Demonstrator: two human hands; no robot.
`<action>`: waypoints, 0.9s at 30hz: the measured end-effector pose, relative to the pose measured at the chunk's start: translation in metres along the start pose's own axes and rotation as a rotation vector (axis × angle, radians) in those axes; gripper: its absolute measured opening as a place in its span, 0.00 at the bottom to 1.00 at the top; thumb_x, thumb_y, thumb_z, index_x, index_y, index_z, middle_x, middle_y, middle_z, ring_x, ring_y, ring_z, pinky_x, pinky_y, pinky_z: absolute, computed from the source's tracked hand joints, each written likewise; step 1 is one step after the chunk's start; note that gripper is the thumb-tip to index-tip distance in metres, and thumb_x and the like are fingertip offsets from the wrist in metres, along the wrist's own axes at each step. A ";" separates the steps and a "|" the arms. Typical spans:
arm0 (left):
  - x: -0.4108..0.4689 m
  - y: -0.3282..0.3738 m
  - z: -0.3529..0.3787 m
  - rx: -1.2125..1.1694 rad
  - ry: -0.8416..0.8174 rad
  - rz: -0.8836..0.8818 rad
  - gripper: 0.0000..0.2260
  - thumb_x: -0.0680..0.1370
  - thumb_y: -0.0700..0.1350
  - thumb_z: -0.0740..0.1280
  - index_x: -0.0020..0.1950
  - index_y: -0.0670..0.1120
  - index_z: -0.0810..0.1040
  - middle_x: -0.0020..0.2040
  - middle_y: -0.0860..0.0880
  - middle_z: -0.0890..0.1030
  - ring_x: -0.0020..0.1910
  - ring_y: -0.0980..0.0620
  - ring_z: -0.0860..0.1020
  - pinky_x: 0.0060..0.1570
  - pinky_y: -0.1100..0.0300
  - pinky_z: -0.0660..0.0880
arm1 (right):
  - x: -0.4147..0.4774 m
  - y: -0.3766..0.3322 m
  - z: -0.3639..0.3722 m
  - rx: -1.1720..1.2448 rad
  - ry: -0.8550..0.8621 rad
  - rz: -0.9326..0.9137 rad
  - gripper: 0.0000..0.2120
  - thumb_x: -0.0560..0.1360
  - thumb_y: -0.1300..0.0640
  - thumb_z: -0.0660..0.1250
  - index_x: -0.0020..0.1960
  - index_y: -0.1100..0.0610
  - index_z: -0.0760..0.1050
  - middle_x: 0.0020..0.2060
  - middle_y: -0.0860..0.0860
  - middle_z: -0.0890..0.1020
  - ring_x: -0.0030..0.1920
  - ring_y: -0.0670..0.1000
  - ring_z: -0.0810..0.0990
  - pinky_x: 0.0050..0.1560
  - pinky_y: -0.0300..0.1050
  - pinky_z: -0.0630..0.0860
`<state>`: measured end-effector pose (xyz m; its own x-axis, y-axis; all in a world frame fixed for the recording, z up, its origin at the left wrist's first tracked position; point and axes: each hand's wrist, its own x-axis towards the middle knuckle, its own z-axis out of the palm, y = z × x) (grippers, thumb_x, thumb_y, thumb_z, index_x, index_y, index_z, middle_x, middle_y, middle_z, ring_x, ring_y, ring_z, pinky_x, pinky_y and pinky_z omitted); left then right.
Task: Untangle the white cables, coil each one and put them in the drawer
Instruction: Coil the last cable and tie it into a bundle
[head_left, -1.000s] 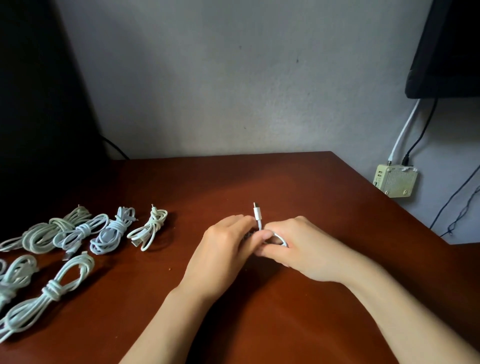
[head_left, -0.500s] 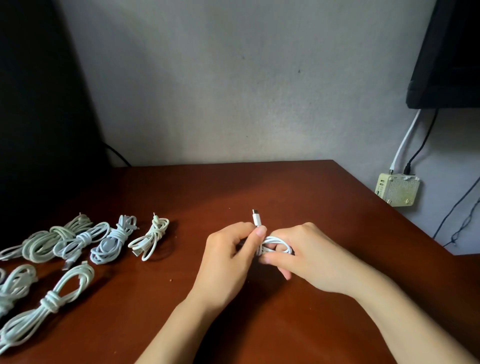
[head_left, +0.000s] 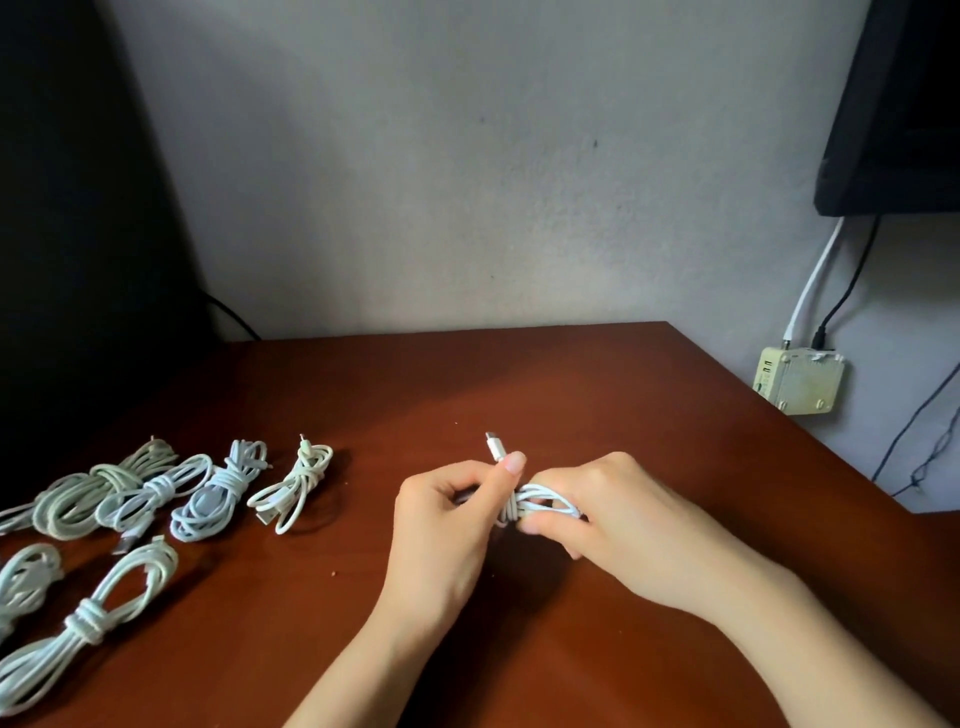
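Over the middle of the brown table (head_left: 597, 405) both hands hold one small white cable bundle (head_left: 540, 506). My left hand (head_left: 447, 525) pinches the cable's free end just below its plug (head_left: 494, 447), which sticks up past the thumb. My right hand (head_left: 618, 525) grips the bundle's loops from the right. Several coiled white cables lie at the left: one small coil (head_left: 293, 486), a bluish coil (head_left: 221, 496), a thicker pale coil (head_left: 83, 499) and a long coil (head_left: 88, 618) near the front. No drawer is in view.
A grey wall stands behind the table. A cream box (head_left: 797, 379) with a white and a black cable plugged into it hangs on the wall at the right, below a dark screen (head_left: 893, 104). The table's right edge runs diagonally. A dark mass fills the far left.
The hands have drawn slightly apart, so more of the bundle's loops show between them. The plug still points up by the left thumb. The view has tilted up a little.
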<state>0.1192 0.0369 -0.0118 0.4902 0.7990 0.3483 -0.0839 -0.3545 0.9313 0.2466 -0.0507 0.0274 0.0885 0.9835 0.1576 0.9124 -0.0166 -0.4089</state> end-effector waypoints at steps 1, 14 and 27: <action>-0.001 0.000 0.001 -0.005 0.001 -0.027 0.18 0.77 0.50 0.67 0.31 0.41 0.80 0.28 0.42 0.77 0.28 0.52 0.73 0.34 0.58 0.71 | 0.000 0.000 0.001 0.008 -0.007 0.006 0.10 0.78 0.46 0.62 0.42 0.51 0.74 0.31 0.48 0.74 0.32 0.48 0.72 0.34 0.47 0.69; -0.001 0.004 0.003 -0.096 0.142 0.024 0.20 0.75 0.53 0.67 0.32 0.37 0.76 0.28 0.45 0.71 0.30 0.55 0.67 0.35 0.59 0.66 | 0.007 0.001 0.008 0.379 0.149 0.039 0.07 0.79 0.54 0.59 0.48 0.47 0.76 0.32 0.46 0.80 0.33 0.50 0.76 0.42 0.54 0.76; 0.003 0.002 -0.004 -0.212 -0.106 -0.125 0.18 0.69 0.56 0.69 0.29 0.44 0.70 0.27 0.48 0.68 0.26 0.54 0.65 0.28 0.66 0.62 | 0.008 0.005 0.008 0.475 0.154 -0.084 0.21 0.71 0.63 0.58 0.57 0.46 0.78 0.52 0.38 0.81 0.56 0.39 0.78 0.55 0.31 0.73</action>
<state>0.1170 0.0403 -0.0082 0.5951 0.7711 0.2264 -0.1912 -0.1377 0.9718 0.2490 -0.0416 0.0196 0.1134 0.9394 0.3235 0.6392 0.1803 -0.7476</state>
